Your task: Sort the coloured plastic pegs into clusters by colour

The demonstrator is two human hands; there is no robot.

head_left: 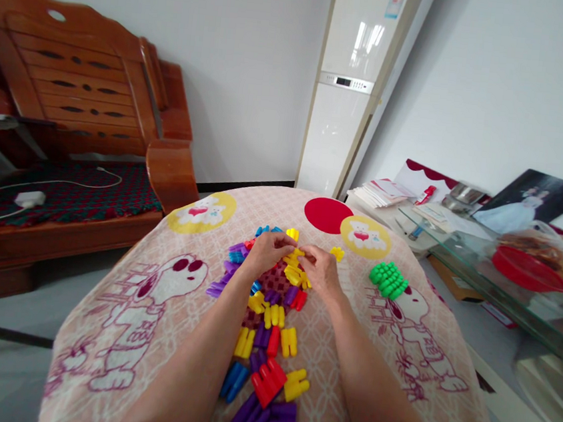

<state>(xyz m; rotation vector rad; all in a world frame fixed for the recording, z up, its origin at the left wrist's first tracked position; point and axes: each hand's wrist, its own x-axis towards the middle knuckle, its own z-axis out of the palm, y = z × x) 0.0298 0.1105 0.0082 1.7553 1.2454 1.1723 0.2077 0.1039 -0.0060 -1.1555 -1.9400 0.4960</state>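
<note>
Both hands meet over the far middle of the round table, around a group of joined yellow plastic building blocks. My left hand pinches the blocks from the left, fingers bent. From the right, my right hand grips them with thumb and fingertips; its fingers partly hide the pieces. Loose purple, blue, red and yellow blocks lie below and left of the hands, among them a red block and a purple block near me. A single yellow block lies just beyond my right hand.
A cluster of green blocks sits on the right of the patterned tablecloth. To the right stands a glass shelf with a red bowl and papers. A wooden bench is at left, a tall white cabinet-style unit behind.
</note>
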